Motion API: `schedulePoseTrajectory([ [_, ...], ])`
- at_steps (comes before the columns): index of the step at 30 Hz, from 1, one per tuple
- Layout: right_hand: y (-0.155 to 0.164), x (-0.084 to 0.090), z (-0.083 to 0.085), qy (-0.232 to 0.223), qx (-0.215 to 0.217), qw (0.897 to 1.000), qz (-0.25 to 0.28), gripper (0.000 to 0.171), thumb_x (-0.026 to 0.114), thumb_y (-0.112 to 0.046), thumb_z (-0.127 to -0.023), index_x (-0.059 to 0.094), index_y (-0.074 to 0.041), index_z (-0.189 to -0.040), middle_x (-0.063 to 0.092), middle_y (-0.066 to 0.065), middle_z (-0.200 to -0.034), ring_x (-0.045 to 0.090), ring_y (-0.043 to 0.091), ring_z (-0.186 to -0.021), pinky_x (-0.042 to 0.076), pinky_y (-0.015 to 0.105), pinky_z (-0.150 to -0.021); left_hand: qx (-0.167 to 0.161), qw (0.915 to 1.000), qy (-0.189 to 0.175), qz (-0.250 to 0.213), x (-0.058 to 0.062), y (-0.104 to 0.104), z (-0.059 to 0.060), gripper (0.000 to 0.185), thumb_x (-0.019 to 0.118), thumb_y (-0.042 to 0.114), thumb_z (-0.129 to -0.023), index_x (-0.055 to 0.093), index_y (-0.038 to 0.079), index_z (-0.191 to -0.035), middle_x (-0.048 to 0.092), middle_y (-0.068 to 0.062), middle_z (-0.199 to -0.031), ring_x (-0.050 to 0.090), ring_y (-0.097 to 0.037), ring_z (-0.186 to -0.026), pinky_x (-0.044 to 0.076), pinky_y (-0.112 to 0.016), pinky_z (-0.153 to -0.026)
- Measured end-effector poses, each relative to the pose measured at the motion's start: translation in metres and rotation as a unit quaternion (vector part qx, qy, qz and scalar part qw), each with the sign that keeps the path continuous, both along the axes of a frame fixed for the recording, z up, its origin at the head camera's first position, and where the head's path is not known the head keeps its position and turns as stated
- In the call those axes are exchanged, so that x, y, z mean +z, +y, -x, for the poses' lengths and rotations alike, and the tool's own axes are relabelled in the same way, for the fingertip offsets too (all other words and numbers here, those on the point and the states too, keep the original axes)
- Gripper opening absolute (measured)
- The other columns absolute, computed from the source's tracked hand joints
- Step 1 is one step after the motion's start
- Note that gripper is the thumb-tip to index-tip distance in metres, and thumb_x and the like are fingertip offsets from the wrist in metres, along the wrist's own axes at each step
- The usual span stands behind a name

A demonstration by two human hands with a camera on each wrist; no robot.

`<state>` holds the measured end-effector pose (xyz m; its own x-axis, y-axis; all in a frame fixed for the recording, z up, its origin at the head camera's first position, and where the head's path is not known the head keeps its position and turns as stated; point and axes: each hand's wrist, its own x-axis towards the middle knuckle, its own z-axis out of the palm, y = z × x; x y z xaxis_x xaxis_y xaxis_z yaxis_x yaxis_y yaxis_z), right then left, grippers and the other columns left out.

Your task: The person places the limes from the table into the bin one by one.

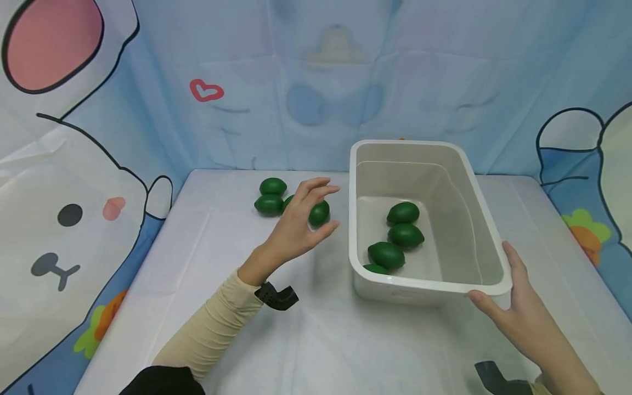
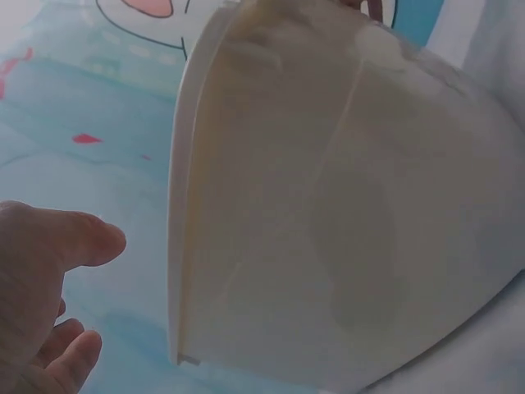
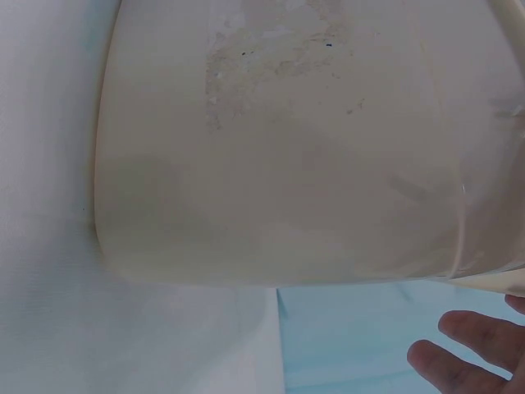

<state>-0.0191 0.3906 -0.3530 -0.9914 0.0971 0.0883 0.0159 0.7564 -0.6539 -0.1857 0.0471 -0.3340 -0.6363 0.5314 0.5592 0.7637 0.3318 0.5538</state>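
My left hand [image 1: 298, 222] hovers over the table with thumb and fingers spread apart and nothing between them. Beneath and behind it lie several green limes [image 1: 273, 186], some partly hidden by the hand; one lime [image 1: 319, 213] shows between thumb and fingers. A white plastic bin [image 1: 469, 203] stands to the right, with several limes [image 1: 406, 235] along its left side. At the bin's near right corner is my right hand [image 1: 518, 307], its thumb by the front rim and its straight fingers along the right side. The right wrist view shows fingers [image 3: 467, 361] spread beside the bin wall.
A white cloth covers the table [image 1: 222, 263]. Behind it hangs a blue curtain [image 1: 237, 126] with cartoon prints, which also closes off both sides. Black wrist straps [image 1: 276, 297] sit on both forearms.
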Motion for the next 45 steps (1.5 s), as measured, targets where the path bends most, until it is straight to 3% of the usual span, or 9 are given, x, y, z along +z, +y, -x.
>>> schedulePoseTrajectory([
  [8, 0.001, -0.002, 0.0, -0.005, -0.003, 1.0, 0.0, 0.111, 0.071, -0.025, -0.085, -0.019, -0.026, -0.15, 0.019, 0.034, -0.146, 0.034, 0.057, -0.116, 0.032, 0.078, -0.075, 0.01, 0.9996, -0.028, 0.001, -0.011, -0.002, 0.01, 0.056, 0.07, 0.017, -0.086, 0.047, 0.011, -0.137, 0.036, -0.013, -0.143, 0.043, -0.022, -0.129, 0.043, -0.031, -0.103],
  [19, 0.001, -0.002, 0.0, 0.001, -0.004, 1.0, 0.002, 0.112, 0.073, -0.024, -0.084, -0.017, -0.028, -0.15, 0.021, 0.033, -0.145, 0.035, 0.056, -0.115, 0.032, 0.078, -0.074, 0.038, 0.9974, -0.046, 0.041, -0.024, -0.001, 0.021, 0.057, 0.07, 0.02, -0.086, 0.047, 0.012, -0.137, 0.037, -0.011, -0.144, 0.041, -0.025, -0.132, 0.043, -0.041, -0.104],
  [26, 0.003, -0.002, 0.0, 0.004, 0.001, 1.0, 0.004, 0.111, 0.072, -0.022, -0.084, -0.016, -0.024, -0.151, 0.022, 0.034, -0.144, 0.035, 0.055, -0.114, 0.033, 0.078, -0.075, 0.044, 0.9961, -0.053, 0.056, -0.035, 0.0, 0.029, 0.057, 0.07, 0.022, -0.087, 0.046, 0.012, -0.138, 0.037, -0.011, -0.144, 0.04, -0.025, -0.133, 0.041, -0.043, -0.105],
  [39, 0.003, -0.002, 0.0, 0.02, 0.009, 1.0, 0.004, 0.111, 0.074, -0.02, -0.083, -0.014, -0.026, -0.152, 0.023, 0.033, -0.145, 0.037, 0.054, -0.113, 0.034, 0.077, -0.074, 0.07, 0.9909, -0.058, 0.099, -0.062, 0.003, 0.042, 0.055, 0.07, 0.024, -0.086, 0.048, 0.014, -0.135, 0.038, -0.012, -0.143, 0.041, -0.029, -0.131, 0.041, -0.044, -0.105],
  [45, 0.002, -0.002, -0.001, 0.03, 0.012, 0.999, 0.009, 0.112, 0.074, -0.018, -0.082, -0.013, -0.029, -0.151, 0.023, 0.031, -0.146, 0.038, 0.054, -0.113, 0.035, 0.077, -0.073, 0.08, 0.9867, -0.07, 0.122, -0.069, 0.006, 0.048, 0.054, 0.07, 0.023, -0.086, 0.049, 0.015, -0.135, 0.038, -0.011, -0.144, 0.04, -0.03, -0.131, 0.041, -0.045, -0.104],
])
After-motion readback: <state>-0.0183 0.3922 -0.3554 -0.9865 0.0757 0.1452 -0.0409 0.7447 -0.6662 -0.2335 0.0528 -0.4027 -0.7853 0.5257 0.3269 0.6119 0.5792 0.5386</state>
